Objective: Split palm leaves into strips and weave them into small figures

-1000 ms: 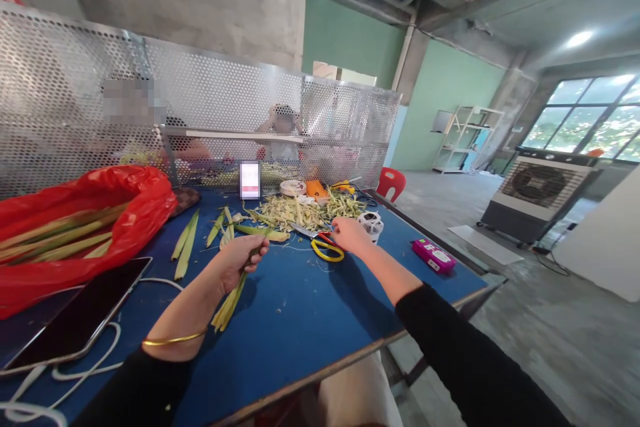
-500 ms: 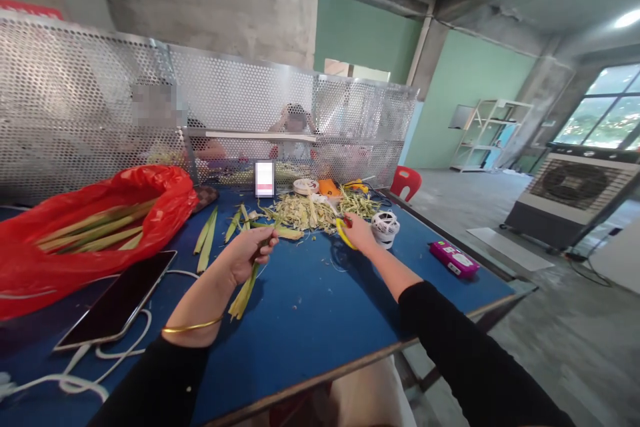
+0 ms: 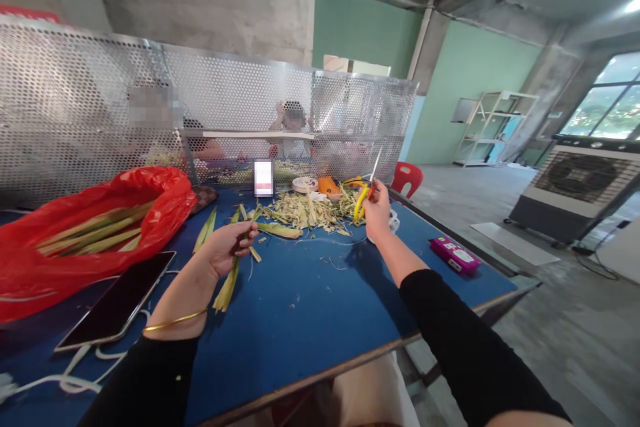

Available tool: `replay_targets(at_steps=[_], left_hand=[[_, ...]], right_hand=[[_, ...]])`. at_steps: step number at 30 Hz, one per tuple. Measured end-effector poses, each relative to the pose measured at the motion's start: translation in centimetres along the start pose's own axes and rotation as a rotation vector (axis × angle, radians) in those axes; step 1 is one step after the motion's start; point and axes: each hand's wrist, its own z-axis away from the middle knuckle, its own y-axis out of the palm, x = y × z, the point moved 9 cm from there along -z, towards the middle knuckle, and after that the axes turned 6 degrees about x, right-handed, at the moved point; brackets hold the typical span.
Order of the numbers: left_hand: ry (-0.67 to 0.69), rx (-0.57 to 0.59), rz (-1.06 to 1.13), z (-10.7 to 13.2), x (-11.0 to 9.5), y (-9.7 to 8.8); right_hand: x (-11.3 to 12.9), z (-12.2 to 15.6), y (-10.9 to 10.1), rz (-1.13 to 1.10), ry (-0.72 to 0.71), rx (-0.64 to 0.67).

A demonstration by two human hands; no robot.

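My left hand [image 3: 226, 245] is closed on a yellow-green leaf strip [image 3: 229, 285], whose lower end hangs down over the blue table [image 3: 300, 320]. Raised above the table to the right, my right hand [image 3: 379, 215] grips a pair of scissors [image 3: 361, 205] by the yellow handles, with the metal blades pointing up. Between and beyond both hands lies a heap of pale leaf trimmings [image 3: 313, 212]. A larger leaf piece [image 3: 280, 231] rests at its near edge. Behind my right hand, a white spool [image 3: 395, 220] is mostly hidden.
On the left are a red plastic bag [image 3: 165, 187] of long stalks [image 3: 95, 230] and a phone [image 3: 117, 300] with white cables. A purple packet [image 3: 455, 256] lies to the right. A perforated metal screen [image 3: 240, 90] rises at the back, with people behind it.
My right hand has lifted the scissors from beside the trimmings, up and to the right, and their blades now point upward. My left hand has shifted slightly left with the leaf strip.
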Motion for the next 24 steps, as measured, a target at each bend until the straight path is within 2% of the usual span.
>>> replay_targets(at_steps=[4,5,6,8,10,11,13,16,19,24], left_hand=[[-0.015,-0.026,-0.015,-0.3,0.2,-0.9],[-0.016,-0.03,-0.019,-0.3,0.3,-0.9],[-0.016,-0.032,-0.021,-0.3,0.3,-0.9],[-0.012,-0.029,-0.017,-0.2,0.1,-0.8],[-0.002,-0.024,-0.007,-0.1,0.0,-0.5],[0.004,-0.024,-0.003,0.0,-0.1,-0.4],[0.015,-0.024,0.005,0.1,-0.3,-0.2],[0.027,-0.017,0.011,0.3,-0.4,0.3],[0.036,-0.001,0.015,0.5,-0.4,1.0],[0.053,0.02,0.02,1.0,-0.8,1.7]], right_hand=[[3.4,0.1,0.3,-0.046,-0.027,-0.031],[3.7,0.4,0.9,-0.112,0.04,0.035],[3.6,1.1,2.1,-0.199,0.155,0.168],[4.3,3.6,3.0,-0.24,0.261,0.32],[4.3,7.6,3.8,-0.271,0.398,0.495],[3.8,10.9,4.9,-0.363,0.575,0.672],[3.5,17.0,5.8,-0.511,0.859,0.883],[4.1,23.4,6.3,-0.62,1.133,1.037],[4.8,25.8,7.5,-0.645,1.233,1.091],[3.8,25.1,10.5,-0.603,1.256,1.034]])
